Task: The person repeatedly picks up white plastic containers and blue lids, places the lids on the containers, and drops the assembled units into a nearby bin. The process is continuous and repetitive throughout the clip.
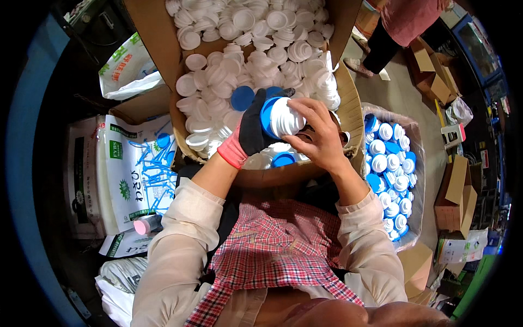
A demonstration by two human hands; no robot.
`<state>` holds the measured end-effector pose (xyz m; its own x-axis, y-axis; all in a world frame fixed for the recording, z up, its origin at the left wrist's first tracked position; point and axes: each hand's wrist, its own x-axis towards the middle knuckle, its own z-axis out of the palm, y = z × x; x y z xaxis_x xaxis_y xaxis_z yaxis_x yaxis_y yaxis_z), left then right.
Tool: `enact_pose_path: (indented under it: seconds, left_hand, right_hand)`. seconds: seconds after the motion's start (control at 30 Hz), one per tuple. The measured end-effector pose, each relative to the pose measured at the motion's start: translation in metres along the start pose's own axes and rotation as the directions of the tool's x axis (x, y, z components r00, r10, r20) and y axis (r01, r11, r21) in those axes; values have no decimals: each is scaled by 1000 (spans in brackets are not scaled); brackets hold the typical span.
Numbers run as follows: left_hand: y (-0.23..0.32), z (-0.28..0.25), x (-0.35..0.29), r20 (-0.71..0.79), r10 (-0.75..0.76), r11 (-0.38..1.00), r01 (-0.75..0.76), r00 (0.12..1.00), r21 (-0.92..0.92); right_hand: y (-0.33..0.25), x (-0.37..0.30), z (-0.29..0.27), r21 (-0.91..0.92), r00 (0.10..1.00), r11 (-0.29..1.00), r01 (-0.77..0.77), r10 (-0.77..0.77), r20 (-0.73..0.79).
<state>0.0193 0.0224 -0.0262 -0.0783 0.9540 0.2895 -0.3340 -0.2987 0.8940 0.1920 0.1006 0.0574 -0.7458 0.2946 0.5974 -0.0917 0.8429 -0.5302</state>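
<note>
My left hand (250, 128), in a black glove with a pink cuff, grips a blue cap with a white ribbed insert (279, 117). My bare right hand (318, 136) presses on the white insert from the right. Both hands hover over a cardboard box (348, 98) filled with several white ribbed pieces (250, 65). A loose blue cap (242, 98) lies among them, and another blue cap (283, 159) sits just under my hands.
A clear bag (393, 163) of assembled blue-and-white caps stands at my right. A white sack with blue sticks (143, 174) lies at my left, a pink-capped bottle (146, 224) below it. Another person (400, 27) stands at the upper right among cardboard boxes (455, 191).
</note>
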Motion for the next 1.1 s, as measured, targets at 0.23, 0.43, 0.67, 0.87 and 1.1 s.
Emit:
enact_pose_path:
  seconds: [0.23, 0.43, 0.67, 0.87, 1.1]
  left_hand:
    - [11, 4, -2, 51, 303, 538, -215, 952, 815]
    - [4, 2, 2, -34, 216, 749, -144, 976, 647]
    - [-8, -7, -6, -55, 210, 740, -122, 976, 661]
    - [17, 12, -10, -165, -114, 991, 101, 980, -84]
    - [26, 29, -4, -69, 22, 971, -5, 997, 238]
  right_hand:
    - [2, -1, 3, -55, 999, 998, -3, 5, 32]
    - [4, -1, 8, -98, 999, 995, 5, -1, 45]
    - [3, -1, 10, -105, 997, 994, 6, 2, 75]
    - [7, -7, 10, -97, 998, 995, -8, 14, 59]
    - [23, -5, 13, 612, 830, 648, -453, 557, 25]
